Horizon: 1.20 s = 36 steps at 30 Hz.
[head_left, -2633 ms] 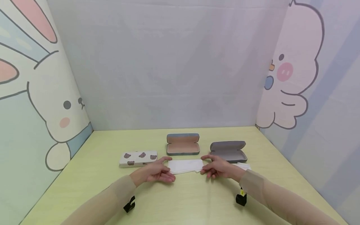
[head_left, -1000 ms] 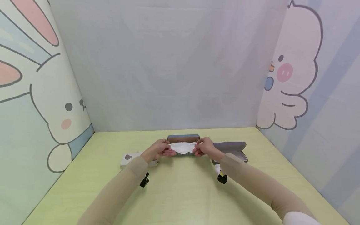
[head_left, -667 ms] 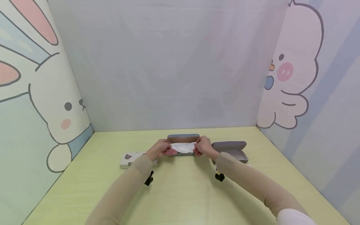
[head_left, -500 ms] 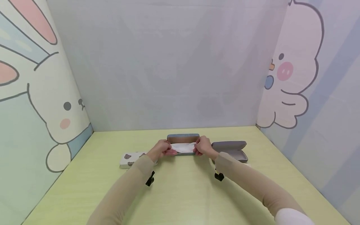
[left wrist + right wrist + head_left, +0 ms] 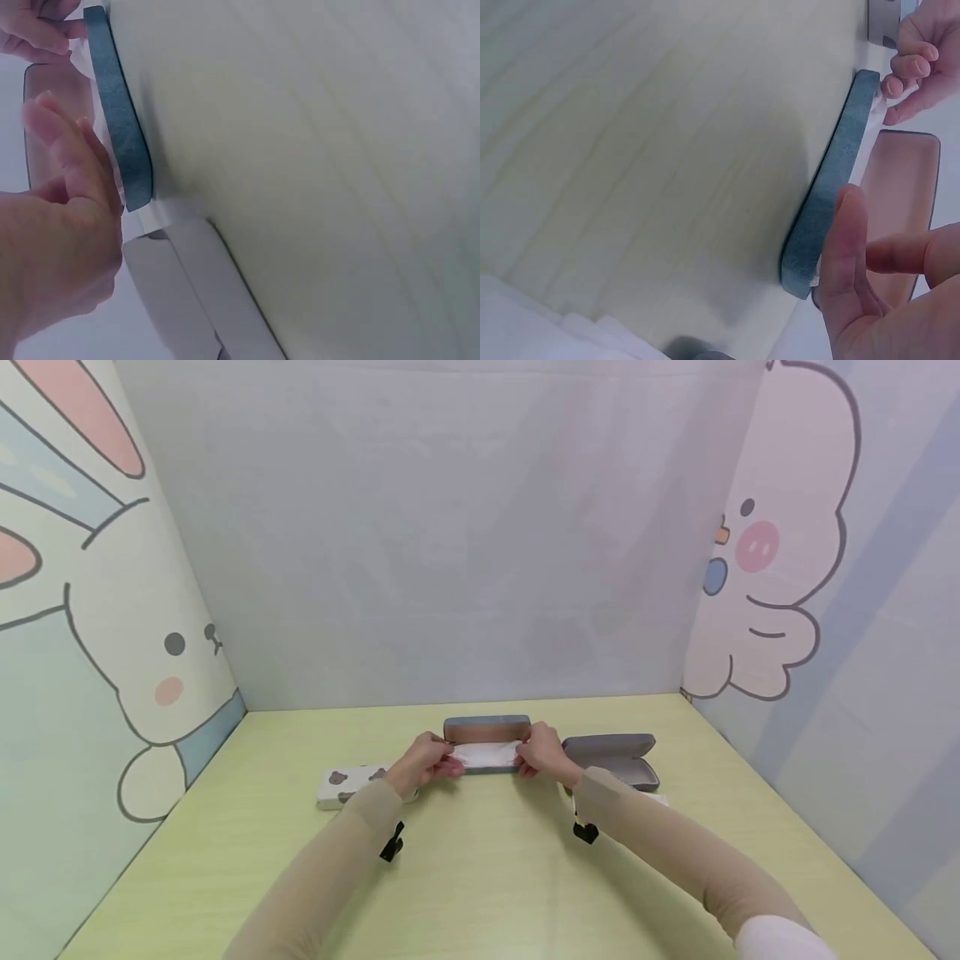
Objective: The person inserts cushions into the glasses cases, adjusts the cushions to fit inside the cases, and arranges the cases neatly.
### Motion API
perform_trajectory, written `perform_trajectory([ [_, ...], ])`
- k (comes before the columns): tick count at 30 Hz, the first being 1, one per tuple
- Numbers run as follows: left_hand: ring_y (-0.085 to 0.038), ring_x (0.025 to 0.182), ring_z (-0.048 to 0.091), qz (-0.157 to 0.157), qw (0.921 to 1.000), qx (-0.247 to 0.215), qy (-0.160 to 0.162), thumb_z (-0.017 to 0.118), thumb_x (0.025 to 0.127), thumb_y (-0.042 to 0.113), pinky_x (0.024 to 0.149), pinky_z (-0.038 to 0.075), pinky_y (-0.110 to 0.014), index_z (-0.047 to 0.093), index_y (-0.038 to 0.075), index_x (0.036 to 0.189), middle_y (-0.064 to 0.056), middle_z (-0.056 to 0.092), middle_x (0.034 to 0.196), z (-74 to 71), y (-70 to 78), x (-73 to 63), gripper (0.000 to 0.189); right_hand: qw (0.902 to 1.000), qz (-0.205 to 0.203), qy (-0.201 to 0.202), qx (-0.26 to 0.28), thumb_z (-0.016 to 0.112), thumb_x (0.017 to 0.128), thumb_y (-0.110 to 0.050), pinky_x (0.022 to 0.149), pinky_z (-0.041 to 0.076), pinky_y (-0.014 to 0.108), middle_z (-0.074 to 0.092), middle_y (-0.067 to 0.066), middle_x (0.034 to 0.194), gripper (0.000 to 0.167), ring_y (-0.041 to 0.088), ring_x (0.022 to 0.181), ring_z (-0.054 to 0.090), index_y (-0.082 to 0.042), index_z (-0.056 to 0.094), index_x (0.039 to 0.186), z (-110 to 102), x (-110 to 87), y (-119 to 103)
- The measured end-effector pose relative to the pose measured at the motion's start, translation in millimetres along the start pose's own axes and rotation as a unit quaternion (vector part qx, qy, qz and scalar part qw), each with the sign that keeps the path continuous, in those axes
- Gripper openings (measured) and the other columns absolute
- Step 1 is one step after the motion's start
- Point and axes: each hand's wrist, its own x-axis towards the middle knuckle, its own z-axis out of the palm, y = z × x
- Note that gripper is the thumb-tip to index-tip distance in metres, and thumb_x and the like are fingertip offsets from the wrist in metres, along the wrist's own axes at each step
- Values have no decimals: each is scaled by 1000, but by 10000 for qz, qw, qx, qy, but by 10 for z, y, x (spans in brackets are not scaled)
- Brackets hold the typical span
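Note:
A blue glasses case (image 5: 487, 723) with a pinkish lining stands open on the table. A folded white cloth (image 5: 486, 755) lies in its lower half, seen in the head view. My left hand (image 5: 429, 758) pinches the cloth's left end at the case's edge. At the opposite end, my right hand (image 5: 544, 752) holds the cloth between thumb and fingers. Both wrist views show the case's blue front wall (image 5: 124, 120) beside the fingers. Only a thin strip of cloth shows in the right wrist view, so the exact grip there is partly hidden.
Left of the blue case is a white case with bear prints (image 5: 352, 785), partly behind my left sleeve. A grey glasses case (image 5: 611, 756) stands open on the right. More white folded material (image 5: 547, 330) lies near it. Printed cloth walls surround the table.
Both hands have carried the white cloth from the table forward into the blue case. Over the last half second it has settled lower and flatter there, with only slight hand movement.

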Motion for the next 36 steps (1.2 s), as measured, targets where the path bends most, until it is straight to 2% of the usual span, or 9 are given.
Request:
perform_trajectory([
  [6, -14, 49, 60, 42, 9978, 656, -50, 46, 98, 6, 49, 56, -22, 38, -3, 119, -11, 57, 70, -84, 46, -104, 24, 9997, -118, 200, -51, 50, 91, -5, 43, 55, 30, 66, 13, 66, 23, 14, 41, 57, 6, 54, 112, -65, -125, -51],
  [9, -14, 48, 58, 62, 9960, 878, -158, 48, 97, 6, 50, 57, -23, 29, -2, 131, -13, 54, 76, -90, 77, -143, 39, 9996, 86, 181, 178, 51, 91, -5, 44, 56, 32, 61, 11, 65, 41, 15, 41, 53, 5, 42, 130, -89, -175, -55],
  [12, -16, 46, 58, -93, 9950, 926, -354, 50, 94, 1, 50, 58, -27, 11, 7, 146, -14, 51, 77, -91, 87, -148, 65, 9992, 304, 62, 248, 52, 88, -2, 44, 54, 32, 57, 11, 65, 62, 15, 40, 50, 2, 26, 145, -77, -200, -37],
  [15, -18, 46, 60, -323, 9917, 1113, -550, 51, 91, -3, 52, 60, -31, -4, 20, 151, -14, 51, 71, -83, 78, -133, 85, 9989, 453, 56, 67, 54, 85, 0, 43, 50, 28, 55, 18, 84, 75, 16, 41, 48, -2, 16, 150, -48, -205, -10],
  [19, -21, 47, 63, -456, 9873, 1344, -717, 52, 89, -6, 54, 61, -36, -9, 29, 152, -12, 51, 66, -58, 54, -112, 95, 9986, 423, 175, -274, 57, 82, 0, 52, 40, 26, 48, 23, 105, 80, 18, 60, 46, -3, 16, 151, -20, -182, 32],
  [22, -21, 47, 61, -379, 9869, 1346, -810, 52, 88, -9, 55, 61, -36, -12, 33, 152, -11, 49, 67, -42, 32, -105, 100, 9987, 331, 183, -334, 56, 79, 1, 56, 33, 27, 52, 16, 85, 83, 18, 66, 39, -1, 16, 152, -8, -152, 67],
  [25, -21, 48, 60, -254, 9867, 1324, -907, 52, 86, -12, 55, 61, -36, -16, 35, 151, -11, 50, 66, -43, 7, -98, 105, 9994, 290, 92, -155, 53, 79, 3, 53, 28, 28, 43, 5, 65, 84, 16, 58, 35, -2, 13, 153, 0, -118, 107],
  [27, -21, 49, 60, -176, 9860, 1341, -979, 52, 86, -13, 56, 61, -36, -19, 36, 150, -13, 53, 66, -50, -12, -88, 107, 9995, 312, -40, 13, 52, 81, 4, 50, 27, 26, 40, 1, 60, 85, 14, 53, 32, -5, 10, 154, 1, -94, 156],
  [36, -22, 49, 61, -112, 9877, 1292, -869, 49, 86, -18, 53, 60, -35, -17, 35, 151, -20, 58, 69, -68, -35, -19, 106, 9949, 480, -531, 705, 50, 84, 9, 52, 36, 27, 54, 9, 77, 84, 16, 58, 43, -17, 13, 155, -61, -20, 242],
])
